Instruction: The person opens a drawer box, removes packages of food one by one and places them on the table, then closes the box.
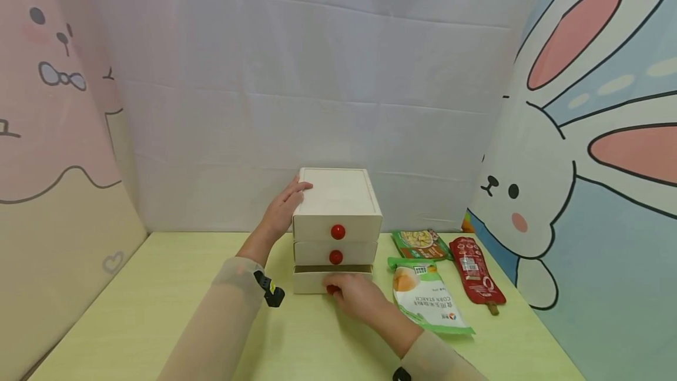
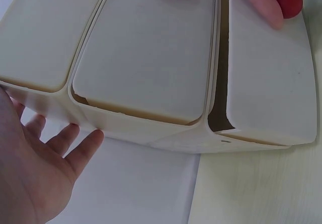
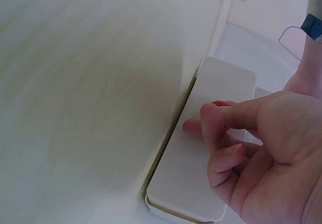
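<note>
A white three-drawer box with round red knobs stands at the back of the table. My left hand lies against its left side, thumb over the top edge; in the left wrist view the fingers extend along the side wall. With my right hand I pinch the red knob of the bottom drawer, its fingers partly covering it. That drawer stands slightly out, a dark gap showing above its front. The middle drawer and top drawer look closed. What the bottom drawer contains is hidden.
Right of the box lie a green and white corn starch bag, a green and brown food packet and a red pouch. A white curtain hangs behind the pale yellow-green table, with printed cloths on both sides.
</note>
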The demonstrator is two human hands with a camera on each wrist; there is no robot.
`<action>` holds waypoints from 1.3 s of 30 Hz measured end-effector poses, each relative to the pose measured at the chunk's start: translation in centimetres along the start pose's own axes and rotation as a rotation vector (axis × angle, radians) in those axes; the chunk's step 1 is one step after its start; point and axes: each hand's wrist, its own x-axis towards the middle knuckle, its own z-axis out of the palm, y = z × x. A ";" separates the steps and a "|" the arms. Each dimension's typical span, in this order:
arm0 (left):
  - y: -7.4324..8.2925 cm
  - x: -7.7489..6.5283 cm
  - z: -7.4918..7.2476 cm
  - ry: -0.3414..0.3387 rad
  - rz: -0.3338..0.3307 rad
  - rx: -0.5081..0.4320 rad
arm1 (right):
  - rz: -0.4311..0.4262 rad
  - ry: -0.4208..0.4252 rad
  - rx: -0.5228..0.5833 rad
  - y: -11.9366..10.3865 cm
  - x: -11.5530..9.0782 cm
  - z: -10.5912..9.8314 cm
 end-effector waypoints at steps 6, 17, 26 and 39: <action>-0.1 0.0 0.0 0.001 -0.001 -0.004 | -0.002 0.019 -0.022 0.1 0.3 0.2; -0.2 0.0 0.1 0.008 0.005 -0.015 | 0.013 0.073 -0.023 0.1 0.6 0.3; 0.0 -0.1 0.0 0.012 -0.005 -0.022 | 0.047 0.084 -0.021 0.4 1.0 0.6; -0.1 0.1 -0.1 0.010 -0.004 -0.026 | 0.052 0.089 -0.026 0.7 1.3 0.5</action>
